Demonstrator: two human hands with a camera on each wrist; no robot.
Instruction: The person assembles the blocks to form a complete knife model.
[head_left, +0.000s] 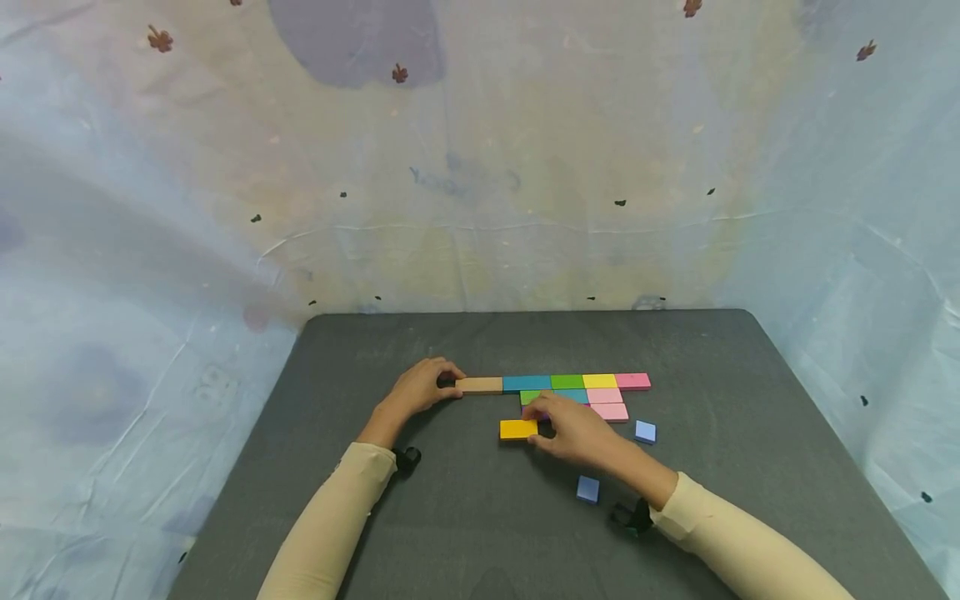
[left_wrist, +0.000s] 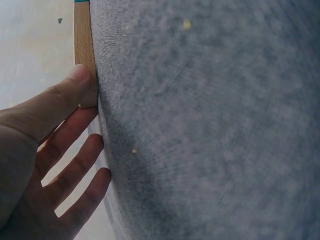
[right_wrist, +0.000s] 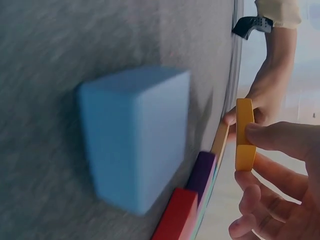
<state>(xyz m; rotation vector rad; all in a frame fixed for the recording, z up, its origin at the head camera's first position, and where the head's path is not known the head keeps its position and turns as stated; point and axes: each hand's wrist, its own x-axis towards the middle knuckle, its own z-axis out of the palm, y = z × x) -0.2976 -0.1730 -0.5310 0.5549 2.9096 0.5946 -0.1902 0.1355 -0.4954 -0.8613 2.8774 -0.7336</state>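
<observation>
My left hand (head_left: 420,387) pinches the left end of a tan wooden block (head_left: 480,386), thumb on one side and a finger on the other in the left wrist view. This block begins the back row, in line with a blue block (head_left: 527,383), a green one (head_left: 567,382), a yellow one (head_left: 600,381) and a pink one (head_left: 633,382). Between thumb and fingers, my right hand (head_left: 577,433) holds a yellow-orange block (right_wrist: 244,132) in front of the rows. Pink blocks (head_left: 609,412) show beside that hand, which partly covers the shorter rows.
Two light blue blocks lie apart, one right of the rows (head_left: 645,432) and one nearer the front (head_left: 588,489). A purple block (right_wrist: 201,172) and a red block (right_wrist: 176,215) show in the right wrist view. Patterned sheeting (head_left: 480,167) surrounds the dark grey table (head_left: 465,533).
</observation>
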